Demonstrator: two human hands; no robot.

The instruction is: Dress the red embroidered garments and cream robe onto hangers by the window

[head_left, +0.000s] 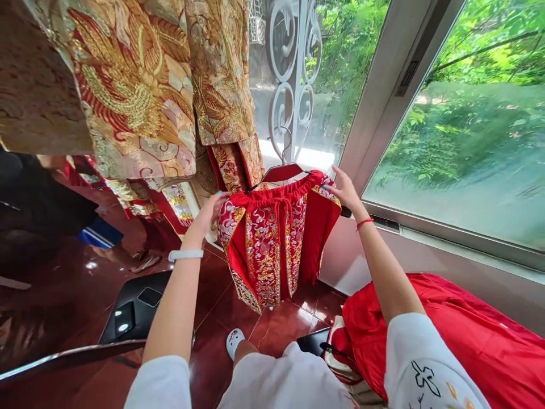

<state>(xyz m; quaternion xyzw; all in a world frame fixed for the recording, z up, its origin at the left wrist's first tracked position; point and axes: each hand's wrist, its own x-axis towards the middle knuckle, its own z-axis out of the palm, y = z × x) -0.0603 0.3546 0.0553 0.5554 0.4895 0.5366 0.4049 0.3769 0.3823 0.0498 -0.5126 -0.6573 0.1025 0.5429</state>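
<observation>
A red skirt [266, 244] with gold and silver embroidery hangs from a clothes hanger [283, 170] in front of me. Its gathered waistband has a red tie at the middle, and the side panels flare outward. My left hand [208, 215] grips the skirt's left top corner, thumb in front, other fingers mostly hidden. At the right top corner, my right hand [348, 192] pinches the embroidered edge with its thumb on the front and one finger stretched upward. The hanger's hook rises near the white scrollwork [293, 74] by the window.
Gold embroidered garments [140, 96] hang at upper left. Red cloth [451, 329] is heaped at lower right below the window ledge [468, 247]. A black chair [136, 295] with a phone [150, 296] on it stands at lower left. A person in dark clothes [38, 210] is at far left.
</observation>
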